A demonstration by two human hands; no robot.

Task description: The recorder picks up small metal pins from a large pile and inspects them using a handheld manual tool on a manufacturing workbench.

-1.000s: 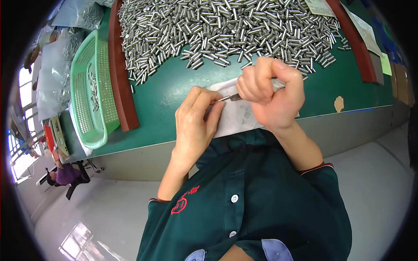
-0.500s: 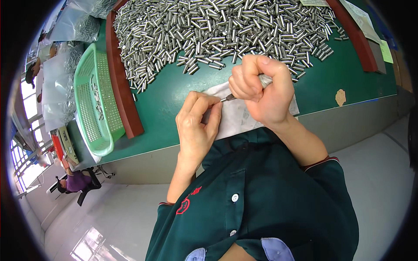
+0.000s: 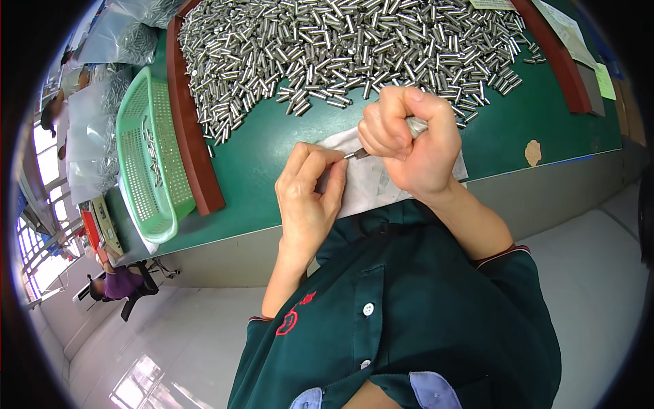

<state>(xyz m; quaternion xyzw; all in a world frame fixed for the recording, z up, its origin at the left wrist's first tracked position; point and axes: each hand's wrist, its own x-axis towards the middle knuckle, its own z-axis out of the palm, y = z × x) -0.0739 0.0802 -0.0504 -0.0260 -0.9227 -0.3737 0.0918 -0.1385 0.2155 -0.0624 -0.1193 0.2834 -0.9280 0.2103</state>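
Between the thumb and fingertips of my left hand (image 3: 303, 191) is a small shiny metal cylinder (image 3: 349, 156), mostly hidden by the fingers. My right hand (image 3: 422, 143) is wrapped in a fist around a hand tool with a pale, translucent handle (image 3: 415, 125). The tool's dark, narrow shank points left and meets the exposed end of the cylinder; its tip is too small to make out. Beneath both hands a white cloth (image 3: 371, 194) lies at the table's front edge. Beyond them spreads a large heap of similar metal cylinders (image 3: 340, 51).
Red-brown rails (image 3: 194, 150) flank the heap on the green table (image 3: 252, 153). A green perforated basket (image 3: 163, 211) with some cylinders stands left, near filled plastic bags (image 3: 88, 136). A tan scrap (image 3: 533, 153) lies at right. Another person (image 3: 122, 283) sits far left.
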